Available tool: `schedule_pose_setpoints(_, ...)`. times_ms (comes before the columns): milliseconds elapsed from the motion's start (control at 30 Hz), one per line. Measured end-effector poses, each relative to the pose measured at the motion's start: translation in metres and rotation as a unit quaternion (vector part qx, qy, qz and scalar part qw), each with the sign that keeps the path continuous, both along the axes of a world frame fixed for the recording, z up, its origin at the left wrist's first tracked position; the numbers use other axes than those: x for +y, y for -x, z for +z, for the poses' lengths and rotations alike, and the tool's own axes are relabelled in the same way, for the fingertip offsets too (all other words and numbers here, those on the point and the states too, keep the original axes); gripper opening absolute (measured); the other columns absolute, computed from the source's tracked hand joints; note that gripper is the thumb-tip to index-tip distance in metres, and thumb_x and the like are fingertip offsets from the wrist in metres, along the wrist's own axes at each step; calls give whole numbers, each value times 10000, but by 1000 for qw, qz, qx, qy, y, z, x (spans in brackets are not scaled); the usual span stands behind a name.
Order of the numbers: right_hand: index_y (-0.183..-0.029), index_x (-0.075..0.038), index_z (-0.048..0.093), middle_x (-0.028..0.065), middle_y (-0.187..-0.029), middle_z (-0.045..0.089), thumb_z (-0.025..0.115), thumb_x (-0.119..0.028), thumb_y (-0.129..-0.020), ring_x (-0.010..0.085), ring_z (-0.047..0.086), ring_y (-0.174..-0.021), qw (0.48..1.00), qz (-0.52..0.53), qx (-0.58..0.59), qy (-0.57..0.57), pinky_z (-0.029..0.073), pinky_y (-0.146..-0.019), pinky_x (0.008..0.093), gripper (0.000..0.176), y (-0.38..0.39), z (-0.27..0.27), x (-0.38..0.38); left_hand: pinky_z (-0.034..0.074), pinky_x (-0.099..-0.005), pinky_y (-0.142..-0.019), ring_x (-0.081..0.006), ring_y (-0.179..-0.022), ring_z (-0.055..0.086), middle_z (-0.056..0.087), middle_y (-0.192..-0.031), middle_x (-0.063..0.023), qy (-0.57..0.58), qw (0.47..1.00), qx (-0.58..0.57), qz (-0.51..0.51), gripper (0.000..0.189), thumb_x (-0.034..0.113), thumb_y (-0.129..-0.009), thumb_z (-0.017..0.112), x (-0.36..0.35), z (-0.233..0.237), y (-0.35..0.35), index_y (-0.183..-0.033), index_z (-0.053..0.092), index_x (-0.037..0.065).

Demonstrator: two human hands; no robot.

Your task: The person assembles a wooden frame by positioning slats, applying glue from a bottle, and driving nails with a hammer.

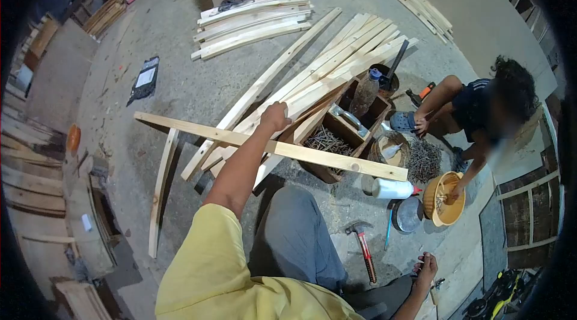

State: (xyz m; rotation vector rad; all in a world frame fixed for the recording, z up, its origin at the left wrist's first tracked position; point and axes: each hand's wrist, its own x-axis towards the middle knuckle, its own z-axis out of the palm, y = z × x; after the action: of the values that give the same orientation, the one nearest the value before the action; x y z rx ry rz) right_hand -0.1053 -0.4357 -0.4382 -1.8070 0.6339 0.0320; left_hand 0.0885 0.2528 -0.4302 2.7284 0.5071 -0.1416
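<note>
My left hand [275, 117] reaches across a wooden strip [300, 152] and is closed at the edge of a light wooden plank [309, 96] in the pile. The strip lies crosswise, over the pile and the nail box, with another piece of wood [161, 200] angled down from near its left end. Low on the right, my right hand [426, 268] is held by my knee with its fingers curled; something small may be in them, too small to name. A claw hammer [364, 252] with a red and black handle lies on the floor between my legs.
A wooden box [354, 139] holds nails [326, 141] and a bottle [365, 92]. Beside it are loose nails [423, 159], a white glue bottle [392, 189], a round tin [409, 214] and an orange basket [430, 198]. A crouching person [472, 106] has a hand in the basket.
</note>
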Motion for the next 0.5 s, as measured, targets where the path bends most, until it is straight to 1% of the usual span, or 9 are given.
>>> schedule_pose_setpoints(67, -991, -51, 637, 44, -778, 617, 584, -307, -968, 95, 529, -521, 1000, 3, -1, 6, 432, -433, 235, 263, 4, 1, -1, 499, -458, -918, -363, -1110, 577, 587, -1169, -165, 3, 1000, 0, -3, 480, 365, -769, 765, -1, -2, -1, -1126, 613, 83)
schedule_pose_setpoints(100, -991, -36, 634, 54, -767, 617, 589, -294, -966, 96, 524, -508, 1000, 13, -1, 13, 430, -423, 232, 263, 1, 0, 1, 498, -464, -918, -360, -1111, 579, 597, -1168, -165, -16, 1000, -11, -1, 484, 380, -772, 761, 4, -17, -5, -1126, 616, 84)
schedule_pose_setpoints(167, -981, -30, 629, 57, -758, 615, 590, -288, -964, 97, 521, -498, 1000, 15, 9, 23, 429, -417, 235, 261, -2, 5, 9, 494, -460, -925, -356, -1109, 589, 618, -1163, -175, -4, 999, 28, -27, 504, 420, -775, 755, 15, -14, -9, -1124, 623, 80)
schedule_pose_setpoints(233, -972, -25, 624, 60, -749, 613, 591, -282, -962, 98, 518, -488, 999, 13, 21, 36, 428, -410, 238, 259, -4, -1, 9, 483, -432, -950, -369, -1117, 596, 639, -1181, -201, 60, 996, 45, -46, 584, 535, -760, 740, 32, -9, -15, -1085, 657, 57)
schedule_pose_setpoints(300, -951, -17, 616, 63, -740, 608, 600, -281, -957, 102, 514, -472, 998, 33, 19, 43, 425, -398, 243, 264, -4, -14, 1, 494, -414, -919, -362, -1057, 625, 663, -1110, -224, 125, 992, -4, -27, 634, 581, -767, 721, 49, -1, -14, -1084, 655, 35)
schedule_pose_setpoints(367, -935, -15, 614, 66, -712, 601, 600, -266, -954, 108, 519, -471, 998, 36, 20, 49, 425, -394, 249, 252, -3, -24, -2, 496, -413, -908, -361, -1047, 629, 668, -1107, -218, 75, 997, 0, -6, 672, 607, -774, 694, 79, -9, -28, -1118, 648, 32)
schedule_pose_setpoints(400, -932, -15, 611, 68, -695, 594, 598, -258, -955, 113, 526, -474, 996, 48, 30, 69, 429, -393, 251, 245, -5, -29, -5, 497, -409, -910, -351, -1056, 630, 670, -1119, -209, 50, 998, 9, -32, 677, 608, -789, 672, 101, -15, -37, -1149, 645, 36)
schedule_pose_setpoints(433, -930, -15, 609, 70, -679, 588, 596, -251, -955, 118, 532, -477, 993, 60, 41, 89, 434, -392, 254, 237, -9, -30, -3, 463, -407, -989, -363, -1141, 590, 622, -1219, -229, 85, 996, 13, 19, 676, 568, -790, 680, 105, 2, -35, -1183, 640, 20)
schedule_pose_setpoints(500, -873, -23, 599, 60, -703, 594, 599, -214, -946, 113, 516, -488, 994, 50, 43, 89, 398, -422, 248, 205, -11, -22, -1, 467, -409, -984, -367, -1128, 594, 632, -1193, -223, 76, 994, -41, 74, 625, 521, -790, 696, 134, -8, -40, -1158, 647, 19)
